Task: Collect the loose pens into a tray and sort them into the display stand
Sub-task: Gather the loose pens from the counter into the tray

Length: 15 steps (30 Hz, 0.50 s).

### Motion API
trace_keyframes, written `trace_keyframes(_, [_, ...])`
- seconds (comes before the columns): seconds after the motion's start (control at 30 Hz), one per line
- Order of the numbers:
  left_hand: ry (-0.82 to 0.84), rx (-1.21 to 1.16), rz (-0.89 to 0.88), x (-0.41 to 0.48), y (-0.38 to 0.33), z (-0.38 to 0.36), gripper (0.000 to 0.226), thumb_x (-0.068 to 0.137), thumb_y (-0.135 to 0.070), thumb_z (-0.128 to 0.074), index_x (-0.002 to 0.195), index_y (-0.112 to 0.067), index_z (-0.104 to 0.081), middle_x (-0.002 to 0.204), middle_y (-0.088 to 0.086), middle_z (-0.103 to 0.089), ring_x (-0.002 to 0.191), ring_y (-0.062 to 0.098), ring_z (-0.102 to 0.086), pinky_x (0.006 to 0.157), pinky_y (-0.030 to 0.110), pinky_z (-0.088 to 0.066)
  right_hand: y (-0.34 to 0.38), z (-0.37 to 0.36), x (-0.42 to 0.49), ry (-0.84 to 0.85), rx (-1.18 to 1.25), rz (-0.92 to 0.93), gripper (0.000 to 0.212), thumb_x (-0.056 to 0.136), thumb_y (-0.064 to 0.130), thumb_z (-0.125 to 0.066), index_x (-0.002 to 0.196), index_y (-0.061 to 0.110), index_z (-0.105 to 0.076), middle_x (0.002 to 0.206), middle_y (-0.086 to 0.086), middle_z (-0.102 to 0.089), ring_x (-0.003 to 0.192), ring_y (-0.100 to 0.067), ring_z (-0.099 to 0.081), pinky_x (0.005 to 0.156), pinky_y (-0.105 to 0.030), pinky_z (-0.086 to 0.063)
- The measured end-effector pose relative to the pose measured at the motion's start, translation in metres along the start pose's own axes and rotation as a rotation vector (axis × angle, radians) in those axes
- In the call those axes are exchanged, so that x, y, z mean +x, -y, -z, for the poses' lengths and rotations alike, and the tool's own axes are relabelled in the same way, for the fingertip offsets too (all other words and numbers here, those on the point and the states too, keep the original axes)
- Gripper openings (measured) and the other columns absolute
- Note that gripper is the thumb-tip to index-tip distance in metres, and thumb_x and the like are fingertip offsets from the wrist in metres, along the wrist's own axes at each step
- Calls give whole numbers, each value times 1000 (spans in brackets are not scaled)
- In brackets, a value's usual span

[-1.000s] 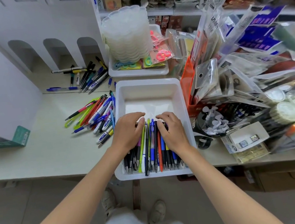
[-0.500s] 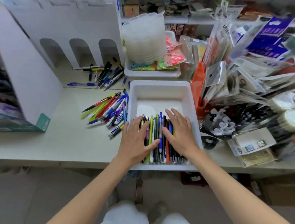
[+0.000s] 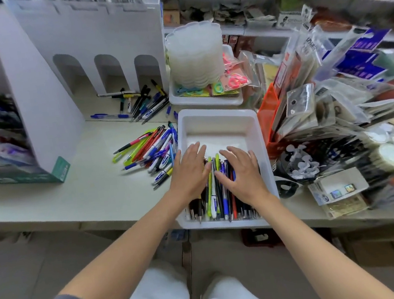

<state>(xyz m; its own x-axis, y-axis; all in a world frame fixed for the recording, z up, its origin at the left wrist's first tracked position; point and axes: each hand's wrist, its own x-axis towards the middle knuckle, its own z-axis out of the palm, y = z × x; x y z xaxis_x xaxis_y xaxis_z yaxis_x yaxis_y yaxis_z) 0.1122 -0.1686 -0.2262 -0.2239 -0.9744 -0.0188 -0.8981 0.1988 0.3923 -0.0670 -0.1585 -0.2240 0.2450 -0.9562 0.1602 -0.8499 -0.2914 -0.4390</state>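
Beneath left hand (image 3: 190, 172) and right hand (image 3: 242, 177) lie pens (image 3: 225, 203).

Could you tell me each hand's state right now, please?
Left hand: open, flat on the pens in the tray.
Right hand: open, flat on the same pens.

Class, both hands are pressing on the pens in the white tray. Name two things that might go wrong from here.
The white tray sits at the front edge of the counter; the left hand and right hand pressing down at its near end might tip it off. The loose pens heaped beside its left wall may scatter if it shifts.
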Motion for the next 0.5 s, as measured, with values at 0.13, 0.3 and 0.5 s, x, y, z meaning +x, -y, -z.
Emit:
trace_keyframes(0.13, [133,-8,-63,17,1,7,50,108,-40,-15,115,-20,-60,115,1,-67,123,21,-55,121,51,3,-1,2,-5,73,-68,40,64,94,60,-40,144,19,-45,147,-2,-46,141,-16,-34,122,-33,-9])
trace_keyframes(0.3, [25,-108,-162,17,21,8,48,108,-38,-24,138,-17,-54,122,1,-67,122,21,-55,121,47,-12,16,2,2,-79,-81,-58,50,96,46,-57,133,13,-56,135,-5,-57,131,-20,-46,117,-29,-16])
trace_keyframes(0.5, [-197,-312,-170,43,72,45,34,105,-22,-37,121,-10,-65,110,7,-69,105,26,-60,92,44,-46,68,-11,54,-181,-52,-174,48,96,44,-47,125,9,-61,123,-8,-65,117,-28,-56,103,-41,-40])
